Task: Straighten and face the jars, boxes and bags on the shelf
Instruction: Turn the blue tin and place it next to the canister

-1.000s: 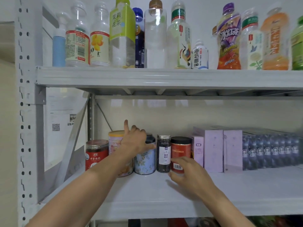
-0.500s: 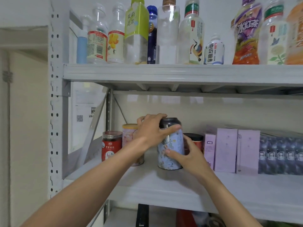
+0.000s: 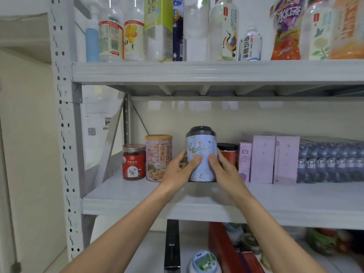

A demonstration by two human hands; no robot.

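A pale blue floral tin [image 3: 201, 148] with a dark lid stands on the middle shelf [image 3: 285, 201]. My left hand [image 3: 180, 170] grips its left side and my right hand [image 3: 223, 169] grips its right side, thumbs on the front. Left of it stand a pink cereal canister [image 3: 157, 154] and a red-labelled jar [image 3: 134, 162]. Behind my right hand a red tin [image 3: 228, 153] with a black lid is partly hidden. Lilac boxes [image 3: 263, 159] and a row of dark blue packs [image 3: 331, 164] fill the right.
The upper shelf [image 3: 216, 70] carries several drink bottles [image 3: 157, 28]. A perforated grey upright [image 3: 65, 134] bounds the left side. Below, a lower shelf holds a white pot [image 3: 203, 262], a black box [image 3: 172, 245] and mixed goods.
My left hand slid from the tin's lid down to its left side. The tin now stands further forward with both thumbs on its front. The camera moved closer.
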